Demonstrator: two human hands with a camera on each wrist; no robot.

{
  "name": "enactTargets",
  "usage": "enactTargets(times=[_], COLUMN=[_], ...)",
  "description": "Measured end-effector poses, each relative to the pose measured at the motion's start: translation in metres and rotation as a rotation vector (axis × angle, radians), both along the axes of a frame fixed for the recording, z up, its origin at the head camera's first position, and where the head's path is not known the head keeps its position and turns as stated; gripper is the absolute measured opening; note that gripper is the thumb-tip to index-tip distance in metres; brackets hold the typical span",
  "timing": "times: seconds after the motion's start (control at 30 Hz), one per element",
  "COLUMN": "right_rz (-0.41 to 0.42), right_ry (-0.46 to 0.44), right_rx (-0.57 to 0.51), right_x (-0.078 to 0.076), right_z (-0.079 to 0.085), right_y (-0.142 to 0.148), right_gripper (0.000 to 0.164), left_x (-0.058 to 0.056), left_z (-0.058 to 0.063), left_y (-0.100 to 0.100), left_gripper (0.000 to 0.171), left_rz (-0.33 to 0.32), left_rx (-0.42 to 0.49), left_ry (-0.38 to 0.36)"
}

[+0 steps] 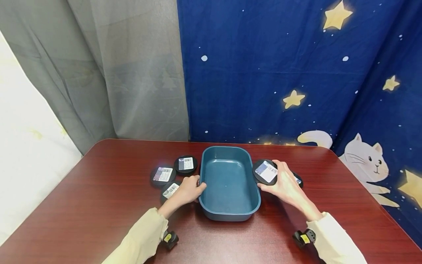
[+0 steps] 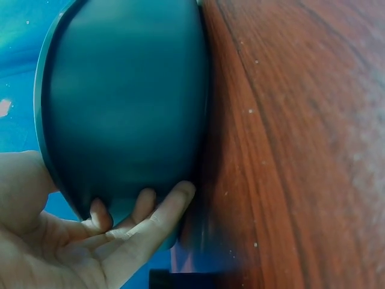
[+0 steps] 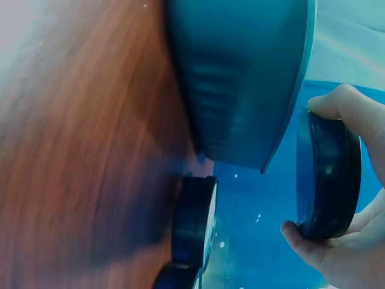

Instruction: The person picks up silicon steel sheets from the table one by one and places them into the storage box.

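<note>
A deep blue-green rectangular plastic basin (image 1: 227,214) stands upright on the table. My left hand (image 1: 189,189) grips its left rim, thumb over the edge; the left wrist view shows the fingers (image 2: 159,226) against the outer wall. My right hand (image 1: 285,185) holds a flat round black container (image 1: 260,179) between thumb and fingers, its white and purple barcode label facing up. This container is raised off the table, close by the basin's right rim. In the right wrist view, the held container (image 3: 331,177) shows its smooth dark side.
Left of the basin lie three similar containers, one at the back (image 1: 186,171), one farther left (image 1: 155,179), one partly behind my left hand. Another container (image 1: 299,180) peeks out past my right hand. The reddish-brown table (image 1: 99,205) ends at curtains.
</note>
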State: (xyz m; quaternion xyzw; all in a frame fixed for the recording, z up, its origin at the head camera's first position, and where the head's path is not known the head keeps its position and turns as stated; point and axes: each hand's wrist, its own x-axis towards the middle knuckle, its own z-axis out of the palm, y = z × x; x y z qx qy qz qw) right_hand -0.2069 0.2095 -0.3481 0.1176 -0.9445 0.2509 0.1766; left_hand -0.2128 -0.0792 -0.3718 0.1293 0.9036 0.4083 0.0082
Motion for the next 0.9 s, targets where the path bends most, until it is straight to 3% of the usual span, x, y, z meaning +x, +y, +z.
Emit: enactTargets(times=[0.6, 0.9], right_rz=[0.082, 0.137], right_ry=[0.001, -0.045], right_rx=[-0.031, -0.027], right_x=[-0.018, -0.032], right_z=[0.014, 0.017], right_y=[-0.031, -0.046], right_gripper=[0.085, 0.084], left_x=[-0.001, 0.0], left_z=[-0.002, -0.001], left_y=[-0.001, -0.001], left_gripper=[0.012, 0.012], left_rz=[-0.017, -0.018], left_rx=[0.004, 0.002], left_ry=[0.008, 0.019])
